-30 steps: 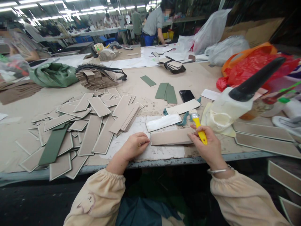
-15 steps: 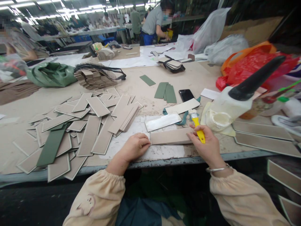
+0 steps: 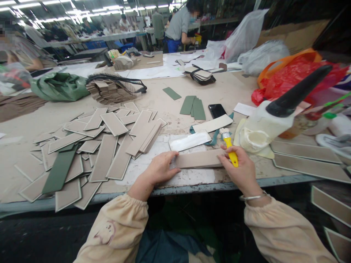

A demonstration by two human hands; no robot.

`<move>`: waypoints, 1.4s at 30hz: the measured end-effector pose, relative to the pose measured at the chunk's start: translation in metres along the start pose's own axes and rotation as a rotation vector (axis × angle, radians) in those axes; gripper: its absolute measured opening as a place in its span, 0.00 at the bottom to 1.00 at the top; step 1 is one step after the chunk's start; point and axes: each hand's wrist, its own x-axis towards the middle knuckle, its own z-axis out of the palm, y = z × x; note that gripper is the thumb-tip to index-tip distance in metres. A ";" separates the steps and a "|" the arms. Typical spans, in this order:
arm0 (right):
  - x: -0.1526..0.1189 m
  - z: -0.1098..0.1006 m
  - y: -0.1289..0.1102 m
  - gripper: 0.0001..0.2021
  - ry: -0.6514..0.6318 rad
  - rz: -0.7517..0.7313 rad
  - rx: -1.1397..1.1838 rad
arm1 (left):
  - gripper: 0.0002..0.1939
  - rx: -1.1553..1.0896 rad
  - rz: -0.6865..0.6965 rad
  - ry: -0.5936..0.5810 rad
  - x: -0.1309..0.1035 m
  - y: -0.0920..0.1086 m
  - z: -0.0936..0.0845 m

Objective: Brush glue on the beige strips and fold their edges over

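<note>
A beige strip [image 3: 199, 159] lies lengthwise in front of me on the white, stained work surface, perhaps with others stacked under it. My left hand [image 3: 162, 168] grips its left end, thumb at the near corner and fingers at the far one. My right hand [image 3: 241, 168] holds a yellow-handled brush [image 3: 232, 151], bristles pointing away, while its fingertips touch the strip's right end. Just beyond lies a strip coated white [image 3: 190, 141]. Behind that, a pale strip [image 3: 213, 123] rests over green pieces.
Many beige strips [image 3: 104, 157] are heaped at left, with a green strip [image 3: 59, 171] among them. A white jug [image 3: 267, 122] with a black handle stands at right. Green pieces [image 3: 193, 107] and a black phone [image 3: 216, 110] lie beyond. A co-worker [image 3: 178, 27] bends over the far table.
My left hand has opened from a pinch into a wider grip, with thumb and fingers spread across the strip's left end. My right hand and the brush have hardly moved.
</note>
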 end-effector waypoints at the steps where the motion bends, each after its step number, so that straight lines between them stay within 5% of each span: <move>1: 0.000 0.000 -0.001 0.11 -0.002 -0.006 0.001 | 0.27 -0.002 -0.004 -0.002 0.000 0.000 0.000; 16: 0.000 -0.001 0.002 0.10 -0.010 -0.032 -0.066 | 0.37 -0.041 -0.008 -0.007 -0.002 -0.003 0.001; 42: 0.003 0.001 -0.001 0.08 -0.015 -0.055 -0.119 | 0.41 -0.152 -0.070 0.003 -0.002 -0.006 0.002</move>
